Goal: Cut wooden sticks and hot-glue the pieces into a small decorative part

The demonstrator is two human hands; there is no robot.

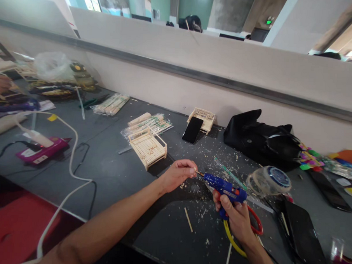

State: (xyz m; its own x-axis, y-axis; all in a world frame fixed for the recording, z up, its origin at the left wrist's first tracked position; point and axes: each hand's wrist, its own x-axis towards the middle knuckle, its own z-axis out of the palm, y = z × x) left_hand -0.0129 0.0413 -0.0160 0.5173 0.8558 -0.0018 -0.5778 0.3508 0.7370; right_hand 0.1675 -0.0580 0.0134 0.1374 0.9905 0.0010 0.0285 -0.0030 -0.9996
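My remote view has the miniature bed (143, 150) on the table (110, 172) between the power strip (54, 147), left, and the glue gun (224, 186), right, with the smartphone (193, 129) behind the latter, before a miniature bench (208, 118).

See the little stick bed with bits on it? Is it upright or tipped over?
Upright: the little stick bed stands slatted side up, with loose bits lying on it.

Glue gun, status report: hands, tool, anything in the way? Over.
Right hand gripping glue gun. Left hand pinched shut by its nozzle; anything held too small to identify. Loose stick and scraps on table nearby.
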